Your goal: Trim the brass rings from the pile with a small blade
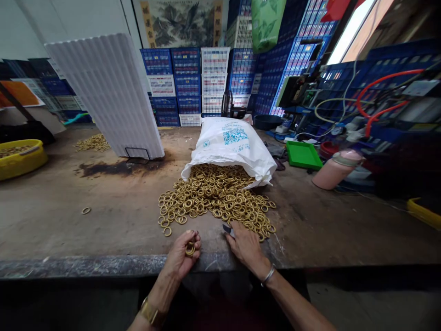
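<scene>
A heap of brass-coloured metal rings (pixel 220 195) spills from the mouth of a white woven sack (pixel 225 142) onto the brown worktable (pixel 131 225). My left hand (pixel 184 253) is closed around some rings (pixel 190 249) at the table's front edge, just short of the heap. At the heap's near right side, my right hand (pixel 244 241) is closed on a small dark, flat blade-like tool (pixel 228 230); its handle is hidden in the fingers, so the exact kind is unclear. The fingertips of that hand touch or nearly touch the closest rings.
One loose ring (pixel 86 210) lies at left. A white corrugated panel (pixel 106 96) stands upright behind a small wire stand (pixel 137 154). A yellow basin (pixel 22 158) is far left; a green tray (pixel 303 154) and pink bottle (pixel 337 170) are right. Stacked crates (pixel 186 85) line the back.
</scene>
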Tool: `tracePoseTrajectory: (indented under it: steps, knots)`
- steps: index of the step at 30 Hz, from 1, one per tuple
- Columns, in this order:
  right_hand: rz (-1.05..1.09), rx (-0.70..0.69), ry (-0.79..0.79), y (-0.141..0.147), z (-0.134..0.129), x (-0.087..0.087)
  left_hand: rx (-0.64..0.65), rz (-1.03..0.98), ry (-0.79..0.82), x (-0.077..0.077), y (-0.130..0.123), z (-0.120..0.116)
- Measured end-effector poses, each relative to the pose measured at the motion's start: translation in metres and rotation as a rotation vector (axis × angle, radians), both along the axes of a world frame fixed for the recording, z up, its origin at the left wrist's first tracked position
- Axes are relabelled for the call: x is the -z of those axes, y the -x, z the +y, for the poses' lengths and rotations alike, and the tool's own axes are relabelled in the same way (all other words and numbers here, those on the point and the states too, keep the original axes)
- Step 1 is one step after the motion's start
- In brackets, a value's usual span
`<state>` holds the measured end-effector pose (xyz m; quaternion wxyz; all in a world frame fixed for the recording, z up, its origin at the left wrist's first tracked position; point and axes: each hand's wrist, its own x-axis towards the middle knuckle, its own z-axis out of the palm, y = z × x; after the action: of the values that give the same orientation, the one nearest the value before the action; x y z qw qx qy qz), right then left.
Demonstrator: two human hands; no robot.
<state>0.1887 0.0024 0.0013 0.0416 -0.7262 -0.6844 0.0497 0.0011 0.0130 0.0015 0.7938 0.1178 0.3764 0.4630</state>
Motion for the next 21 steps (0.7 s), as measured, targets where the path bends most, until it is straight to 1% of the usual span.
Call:
tracePoseTrajectory:
  steps: [7,10,13,15,16,19,21]
  knots:
    - [0.005,-0.005,-0.006,-0.001,-0.001,-0.008,0.012,0.012,-0.029,-0.003,0.000,0.000]
    - [0.046,-0.017,-0.022,-0.003,-0.001,-0.006,0.028,0.054,-0.061,-0.004,-0.002,0.000]
    - [0.146,-0.032,-0.031,-0.005,0.000,-0.002,0.045,0.158,-0.103,-0.004,-0.010,-0.003]
    - [0.285,-0.042,-0.032,-0.005,0.002,0.000,0.056,0.275,-0.149,-0.004,-0.018,-0.006]
    - [0.388,-0.043,-0.033,-0.005,0.004,0.000,0.063,0.345,-0.177,-0.004,-0.022,-0.009]
    - [0.802,-0.008,0.007,-0.004,0.010,-0.004,0.086,0.533,-0.301,-0.003,-0.034,-0.015]
    - [1.082,0.066,0.099,-0.003,0.012,-0.009,0.078,0.611,-0.407,-0.003,-0.039,-0.018]
